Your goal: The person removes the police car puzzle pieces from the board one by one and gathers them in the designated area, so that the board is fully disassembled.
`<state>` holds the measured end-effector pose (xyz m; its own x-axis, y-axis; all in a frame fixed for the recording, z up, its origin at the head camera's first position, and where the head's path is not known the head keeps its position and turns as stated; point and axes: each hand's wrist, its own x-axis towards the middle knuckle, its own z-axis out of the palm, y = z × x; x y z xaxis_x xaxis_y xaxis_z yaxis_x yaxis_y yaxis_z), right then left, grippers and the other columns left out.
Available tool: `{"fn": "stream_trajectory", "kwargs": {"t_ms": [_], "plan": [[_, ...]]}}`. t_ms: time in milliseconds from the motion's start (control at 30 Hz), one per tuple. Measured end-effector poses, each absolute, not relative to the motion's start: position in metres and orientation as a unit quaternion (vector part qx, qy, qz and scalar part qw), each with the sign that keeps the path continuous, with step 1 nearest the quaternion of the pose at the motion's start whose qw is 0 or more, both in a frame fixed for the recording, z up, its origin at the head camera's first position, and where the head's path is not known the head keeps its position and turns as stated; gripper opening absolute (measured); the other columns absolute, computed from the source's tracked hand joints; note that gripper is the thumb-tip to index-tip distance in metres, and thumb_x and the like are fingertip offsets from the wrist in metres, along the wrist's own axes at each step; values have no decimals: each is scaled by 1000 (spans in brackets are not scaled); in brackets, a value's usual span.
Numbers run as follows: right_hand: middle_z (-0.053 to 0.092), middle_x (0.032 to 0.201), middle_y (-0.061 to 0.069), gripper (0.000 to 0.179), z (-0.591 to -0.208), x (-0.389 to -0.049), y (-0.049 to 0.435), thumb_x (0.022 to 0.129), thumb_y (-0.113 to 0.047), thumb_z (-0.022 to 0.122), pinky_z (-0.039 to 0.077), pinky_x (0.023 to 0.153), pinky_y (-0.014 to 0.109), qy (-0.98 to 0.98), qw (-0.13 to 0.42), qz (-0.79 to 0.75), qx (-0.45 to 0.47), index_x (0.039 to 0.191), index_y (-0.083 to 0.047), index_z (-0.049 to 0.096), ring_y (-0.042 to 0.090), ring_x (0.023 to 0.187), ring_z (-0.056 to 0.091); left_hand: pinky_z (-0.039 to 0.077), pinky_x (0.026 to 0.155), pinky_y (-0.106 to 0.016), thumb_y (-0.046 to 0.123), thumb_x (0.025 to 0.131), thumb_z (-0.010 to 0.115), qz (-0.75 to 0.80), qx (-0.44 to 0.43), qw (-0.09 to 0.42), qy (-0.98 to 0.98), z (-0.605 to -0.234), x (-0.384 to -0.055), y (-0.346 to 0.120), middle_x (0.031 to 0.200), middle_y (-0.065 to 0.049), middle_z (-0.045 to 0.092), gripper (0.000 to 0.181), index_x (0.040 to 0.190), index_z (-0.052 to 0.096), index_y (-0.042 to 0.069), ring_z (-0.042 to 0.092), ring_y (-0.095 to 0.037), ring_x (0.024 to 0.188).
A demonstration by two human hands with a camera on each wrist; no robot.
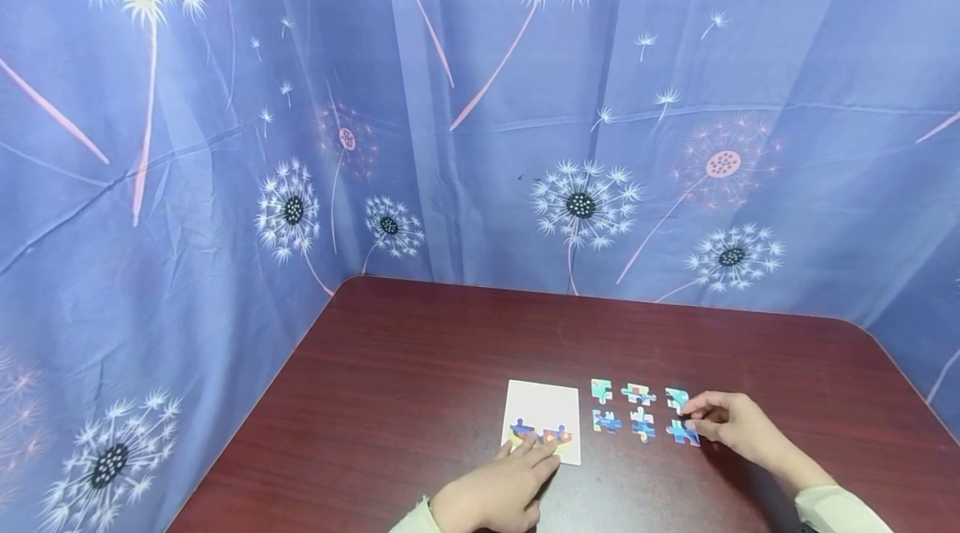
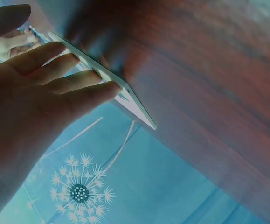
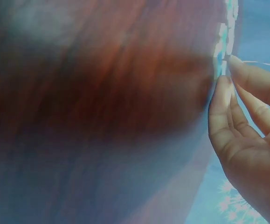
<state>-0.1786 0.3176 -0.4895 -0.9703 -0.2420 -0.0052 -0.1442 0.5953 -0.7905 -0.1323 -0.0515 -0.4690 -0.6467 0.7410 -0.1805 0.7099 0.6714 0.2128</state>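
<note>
Blue dandelion-print cloth (image 1: 480,158) backs the desk (image 1: 390,349), where the left hand (image 1: 501,490), fingers straight, rests on the lower-centre puzzle board (image 1: 549,401), best pressing lightly, while the right hand (image 1: 738,426), whether pinching I cannot tell, should take the lower-right jigsaw pieces (image 1: 679,432) by their edges.

Under the left hand (image 1: 498,490), a smooth, card-like board (image 1: 546,404); at the right hand (image 1: 738,426), puzzle pieces (image 1: 642,428) with smooth printed faces. Beneath both hands, a softly glossy wood-grain tabletop (image 1: 420,366); beyond them, a creased, matt cloth curtain (image 1: 480,199).
</note>
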Motion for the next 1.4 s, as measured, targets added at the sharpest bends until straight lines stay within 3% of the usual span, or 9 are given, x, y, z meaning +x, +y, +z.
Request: {"fn": "stream_trajectory", "kwargs": {"t_ms": [267, 433, 600, 867, 1167, 1400], "plan": [[64, 83, 6, 20, -475, -184, 300, 89, -9, 66, 43, 48, 25, 893, 37, -431, -124, 106, 2, 66, 10, 58, 52, 37, 107, -48, 24, 83, 65, 49, 401, 120, 907, -469, -131, -51, 155, 0, 30, 67, 145, 42, 13, 28, -26, 142], [64, 85, 8, 19, -472, -187, 283, 89, -7, 66, 42, 46, 25, 885, 43, -441, -140, 106, 1, 66, 13, 61, 57, 32, 111, -37, 25, 83, 64, 36, 416, 106, 902, -469, -129, -52, 154, -4, 32, 66, 144, 43, 9, 27, -22, 143], [66, 83, 6, 16, -471, -194, 261, 88, -8, 68, 47, 53, 24, 885, 27, -429, -180, 102, 0, 68, 10, 65, 59, 29, 112, -27, 24, 85, 62, 15, 436, 83, 896, -469, -127, -50, 151, -7, 37, 63, 142, 45, 3, 29, -17, 142], [66, 87, 0, 14, -471, -211, 220, 90, -10, 65, 52, 65, 26, 873, 23, -420, -246, 102, -3, 69, 6, 78, 61, 33, 109, -25, 25, 84, 65, -20, 437, 25, 899, -474, -125, -44, 144, -7, 47, 57, 135, 52, 1, 38, -16, 136], [69, 94, 9, 17, -479, -223, 167, 90, -8, 65, 53, 69, 25, 840, 66, -422, -334, 104, 0, 70, 8, 80, 61, 35, 108, -25, 31, 81, 69, -56, 448, -28, 892, -483, -124, -42, 142, -8, 48, 61, 131, 52, 1, 39, -17, 136], [70, 93, 9, 16, -487, -229, 138, 89, -5, 66, 53, 72, 23, 823, 117, -427, -356, 102, 0, 72, 7, 79, 62, 33, 109, -24, 32, 81, 68, -63, 446, -26, 892, -485, -124, -44, 143, -9, 47, 63, 133, 50, 1, 39, -17, 136]]}}
